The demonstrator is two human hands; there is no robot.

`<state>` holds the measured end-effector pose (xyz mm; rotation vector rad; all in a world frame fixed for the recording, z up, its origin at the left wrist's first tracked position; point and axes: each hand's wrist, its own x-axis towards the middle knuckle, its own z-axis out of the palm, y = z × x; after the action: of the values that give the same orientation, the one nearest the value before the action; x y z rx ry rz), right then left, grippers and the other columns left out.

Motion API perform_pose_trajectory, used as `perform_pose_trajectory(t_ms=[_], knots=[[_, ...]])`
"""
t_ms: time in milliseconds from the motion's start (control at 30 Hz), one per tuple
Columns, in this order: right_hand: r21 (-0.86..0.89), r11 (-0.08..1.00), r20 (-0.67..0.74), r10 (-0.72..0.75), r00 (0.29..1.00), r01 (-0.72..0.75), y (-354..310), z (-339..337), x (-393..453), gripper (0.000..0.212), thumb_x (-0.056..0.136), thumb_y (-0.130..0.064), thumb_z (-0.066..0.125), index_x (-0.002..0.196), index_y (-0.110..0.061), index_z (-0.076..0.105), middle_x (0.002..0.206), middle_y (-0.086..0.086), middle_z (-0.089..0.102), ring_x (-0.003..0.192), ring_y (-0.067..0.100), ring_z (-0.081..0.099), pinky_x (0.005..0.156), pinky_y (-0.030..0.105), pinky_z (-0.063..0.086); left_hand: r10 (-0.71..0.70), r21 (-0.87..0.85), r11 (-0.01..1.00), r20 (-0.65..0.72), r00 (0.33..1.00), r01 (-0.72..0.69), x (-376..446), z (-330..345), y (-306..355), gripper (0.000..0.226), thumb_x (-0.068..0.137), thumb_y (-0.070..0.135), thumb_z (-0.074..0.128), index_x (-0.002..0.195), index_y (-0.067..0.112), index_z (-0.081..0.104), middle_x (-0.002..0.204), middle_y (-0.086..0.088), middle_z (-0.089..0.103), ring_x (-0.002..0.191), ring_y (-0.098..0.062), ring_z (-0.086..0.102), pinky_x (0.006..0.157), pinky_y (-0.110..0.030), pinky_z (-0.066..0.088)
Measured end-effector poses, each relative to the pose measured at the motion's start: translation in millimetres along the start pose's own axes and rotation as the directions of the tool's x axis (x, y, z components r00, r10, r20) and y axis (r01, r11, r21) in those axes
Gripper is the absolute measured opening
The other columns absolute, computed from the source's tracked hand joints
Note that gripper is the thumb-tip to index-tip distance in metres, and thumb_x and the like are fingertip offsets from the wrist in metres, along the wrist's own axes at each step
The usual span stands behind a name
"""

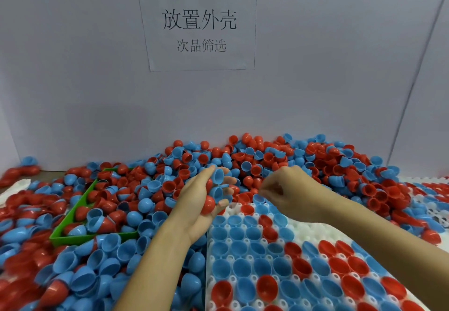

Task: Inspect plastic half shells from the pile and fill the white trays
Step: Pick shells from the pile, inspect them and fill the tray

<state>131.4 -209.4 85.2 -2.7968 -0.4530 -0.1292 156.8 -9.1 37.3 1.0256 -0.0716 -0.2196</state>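
A big pile of red and blue plastic half shells point(267, 157) covers the table up to the back wall. My left hand point(206, 199) is palm up over the pile and cups several shells, blue ones and a red one. My right hand point(284, 191) hovers just right of it with its fingers curled together above the far edge of the white tray point(301, 233); whether it pinches a shell is hidden. The tray lies in front of me, and most of its cups hold blue or red shells, open side up.
A green bin point(73, 236) sits at the left, half buried and holding red and blue shells. More white tray point(435, 208) shows at the right edge under loose shells. A white wall with a paper sign point(199, 26) stands behind the pile.
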Motion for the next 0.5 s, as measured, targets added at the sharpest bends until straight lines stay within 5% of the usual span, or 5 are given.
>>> perform_pose_trajectory(t_ms=[67,200,333,500], knots=[[0.255,0.966,-0.12,-0.016,0.993,0.047,-23,3,-2,0.013,0.098,-0.024,0.061,0.093,-0.022,0.073,0.08,0.003,0.073,0.071,0.026,0.069,0.071,0.035,0.061,0.029,-0.007,1.0,-0.013,0.999,-0.029,0,2,-1,0.032,0.102,0.035,0.053,0.107,0.01,0.072,0.099,-0.01,0.077,0.082,-0.016,0.074,0.069,-0.028,0.057],[0.488,0.873,-0.175,0.105,0.979,-0.006,-56,18,2,0.02,0.096,-0.028,0.063,0.082,-0.019,0.074,0.065,0.003,0.072,0.054,0.025,0.063,0.053,0.03,0.056,0.059,-0.084,0.995,-0.006,0.998,-0.06,-2,5,0,0.036,0.105,0.036,0.046,0.114,0.01,0.068,0.11,-0.009,0.076,0.101,-0.021,0.073,0.091,-0.037,0.055],[0.738,0.623,-0.024,0.407,0.913,-0.259,-66,27,14,0.034,0.095,-0.023,0.062,0.077,0.003,0.074,0.049,0.003,0.063,0.037,0.005,0.05,0.042,0.016,0.041,0.111,-0.083,0.99,-0.026,0.993,-0.113,-2,11,-1,0.037,0.107,0.037,0.04,0.12,0.012,0.064,0.111,-0.007,0.076,0.103,-0.023,0.073,0.089,-0.038,0.057],[0.891,0.271,0.217,0.448,0.867,-0.363,-72,21,27,0.013,0.094,-0.015,0.062,0.089,-0.004,0.066,0.059,0.005,0.054,0.036,0.005,0.042,0.036,0.015,0.028,0.165,0.011,0.986,0.016,0.986,-0.165,-3,13,-5,0.033,0.106,0.034,0.044,0.12,0.015,0.067,0.117,-0.006,0.074,0.105,-0.021,0.072,0.079,-0.03,0.06]])
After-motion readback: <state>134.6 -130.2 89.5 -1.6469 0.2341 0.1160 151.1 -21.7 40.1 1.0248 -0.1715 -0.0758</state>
